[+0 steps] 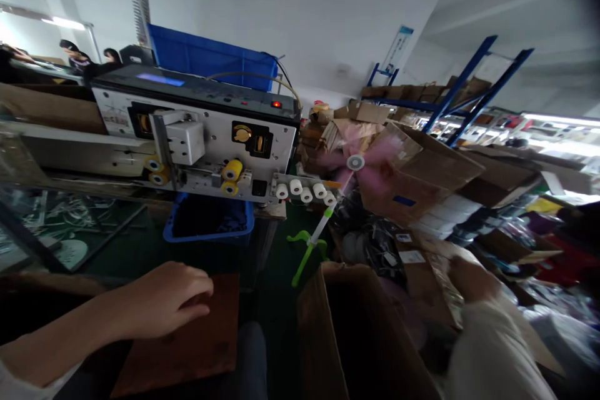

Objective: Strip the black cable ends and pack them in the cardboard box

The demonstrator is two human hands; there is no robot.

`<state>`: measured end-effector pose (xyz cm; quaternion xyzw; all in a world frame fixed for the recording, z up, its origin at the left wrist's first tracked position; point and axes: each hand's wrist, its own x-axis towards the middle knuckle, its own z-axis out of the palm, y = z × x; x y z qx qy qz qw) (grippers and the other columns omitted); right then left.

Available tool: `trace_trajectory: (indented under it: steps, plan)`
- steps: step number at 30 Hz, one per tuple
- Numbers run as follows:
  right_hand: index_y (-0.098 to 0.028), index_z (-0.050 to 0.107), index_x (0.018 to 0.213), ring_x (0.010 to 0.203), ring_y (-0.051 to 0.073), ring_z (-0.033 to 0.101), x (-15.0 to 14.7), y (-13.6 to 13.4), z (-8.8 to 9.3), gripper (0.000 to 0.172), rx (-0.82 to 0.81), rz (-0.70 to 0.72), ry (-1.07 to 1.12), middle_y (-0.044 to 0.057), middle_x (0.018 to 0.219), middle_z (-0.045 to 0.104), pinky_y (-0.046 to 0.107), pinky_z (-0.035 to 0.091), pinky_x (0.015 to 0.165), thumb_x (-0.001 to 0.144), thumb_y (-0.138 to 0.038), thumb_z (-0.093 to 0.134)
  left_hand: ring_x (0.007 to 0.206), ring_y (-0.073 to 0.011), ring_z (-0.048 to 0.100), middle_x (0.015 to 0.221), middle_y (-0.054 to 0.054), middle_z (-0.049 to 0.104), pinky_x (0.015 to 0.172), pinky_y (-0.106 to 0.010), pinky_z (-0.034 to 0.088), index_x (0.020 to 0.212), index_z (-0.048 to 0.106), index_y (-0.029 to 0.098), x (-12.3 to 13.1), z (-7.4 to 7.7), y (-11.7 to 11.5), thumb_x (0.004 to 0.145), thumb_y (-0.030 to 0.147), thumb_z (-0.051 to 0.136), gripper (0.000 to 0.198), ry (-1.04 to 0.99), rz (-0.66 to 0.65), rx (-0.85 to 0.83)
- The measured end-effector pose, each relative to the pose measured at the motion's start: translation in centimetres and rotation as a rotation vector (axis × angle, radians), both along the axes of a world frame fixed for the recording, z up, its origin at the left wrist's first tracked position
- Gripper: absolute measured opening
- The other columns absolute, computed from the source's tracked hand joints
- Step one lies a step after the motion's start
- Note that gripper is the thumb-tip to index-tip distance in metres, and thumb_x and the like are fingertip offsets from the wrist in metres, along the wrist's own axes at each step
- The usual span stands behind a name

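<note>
Left hand (164, 300) relaxed, fingers loosely curled, not gripping, resting on a flat brown board (201, 350). Right hand (473, 278) blurred (grip impossible to make out) against a printed cardboard flap (424, 281), just above an open cardboard box (347, 337). Farther ahead, a grey roller machine (225, 137) above a blue plastic bin (209, 219).
</note>
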<state>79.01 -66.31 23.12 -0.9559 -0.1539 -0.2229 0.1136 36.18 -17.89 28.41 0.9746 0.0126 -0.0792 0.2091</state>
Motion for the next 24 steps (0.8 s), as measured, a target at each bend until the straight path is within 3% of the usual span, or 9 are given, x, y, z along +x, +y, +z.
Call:
trace_trajectory:
  steps: [1,3,5,7,11,16,20,24]
  plan:
    - [-0.025,0.048,0.043,0.036,0.026,0.051,-0.4,-2.4,-0.5,0.036,-0.042,-0.143,0.019,0.012,0.039,0.045,0.039,0.031,0.041,0.077,-0.035,0.041,0.074,-0.0207,0.061,0.08,-0.003,0.066,0.064,-0.028,0.035,0.081,0.068,0.026,-0.1,-0.7,0.2,0.082,0.04,0.053,0.02,0.013,-0.008,-0.027]
    - [-0.026,0.047,0.044,0.044,0.029,0.057,-1.8,-5.2,-0.8,0.036,-0.015,-0.286,0.056,0.014,0.044,0.049,0.041,0.035,0.042,0.077,-0.036,0.036,0.076,-0.0209,0.062,0.081,-0.003,0.067,0.065,-0.028,0.036,0.08,0.069,0.025,0.5,-2.2,0.1,0.081,0.039,0.054,0.02,0.031,-0.034,-0.092]
    - [-0.026,0.054,0.055,0.059,0.029,0.063,-3.4,-5.2,-0.3,0.033,0.081,-0.238,0.12,0.015,0.058,0.06,0.04,0.042,0.048,0.078,-0.039,0.036,0.081,-0.0216,0.062,0.086,-0.004,0.068,0.07,-0.028,0.039,0.086,0.07,0.025,1.9,-3.4,-0.8,0.08,0.04,0.054,0.023,0.037,-0.078,-0.163]
    - [-0.023,0.059,0.068,0.068,0.026,0.065,-4.6,-3.1,0.8,0.032,0.169,-0.115,0.209,0.011,0.069,0.065,0.036,0.047,0.055,0.078,-0.045,0.039,0.087,-0.0209,0.061,0.094,-0.004,0.068,0.075,-0.028,0.041,0.097,0.07,0.025,3.9,-4.3,-2.6,0.082,0.041,0.052,0.028,0.041,-0.124,-0.259]
    - [-0.017,0.058,0.07,0.059,0.018,0.058,-7.2,3.4,3.7,0.034,0.3,0.268,0.421,0.003,0.061,0.059,0.03,0.045,0.056,0.072,-0.051,0.052,0.08,-0.0159,0.058,0.092,-0.004,0.067,0.072,-0.026,0.043,0.111,0.066,0.022,7.4,-5.6,-7.4,0.085,0.046,0.049,0.039,0.052,-0.136,-0.542]
    - [-0.017,0.056,0.075,0.053,0.013,0.055,-15.0,10.9,5.6,0.029,0.397,0.487,0.609,-0.002,0.055,0.057,0.024,0.041,0.054,0.08,-0.046,0.053,0.064,-0.0089,0.048,0.093,-0.006,0.062,0.053,-0.02,0.037,0.111,0.064,0.015,9.9,-7.8,-13.7,0.085,0.057,0.043,0.053,0.035,-0.021,-1.058]
    - [-0.018,0.056,0.082,0.055,0.013,0.058,-22.3,15.2,3.9,0.025,0.4,0.663,0.778,-0.002,0.059,0.059,0.023,0.043,0.055,0.085,-0.042,0.051,0.046,-0.0024,0.026,0.07,0.003,0.044,0.042,-0.018,0.017,0.117,0.058,0.018,10.5,-9.2,-16.8,0.081,0.059,0.052,0.056,0.112,0.17,-1.547]
    - [-0.019,0.053,0.081,0.054,0.013,0.058,-27.2,16.6,0.5,0.022,0.379,0.741,0.95,-0.003,0.06,0.058,0.023,0.041,0.053,0.087,-0.041,0.052,0.045,-0.0018,0.022,0.06,0.007,0.032,0.042,-0.018,0.013,0.108,0.06,0.015,9.3,-10.4,-16.1,0.075,0.052,0.065,0.05,0.019,0.41,-1.888]
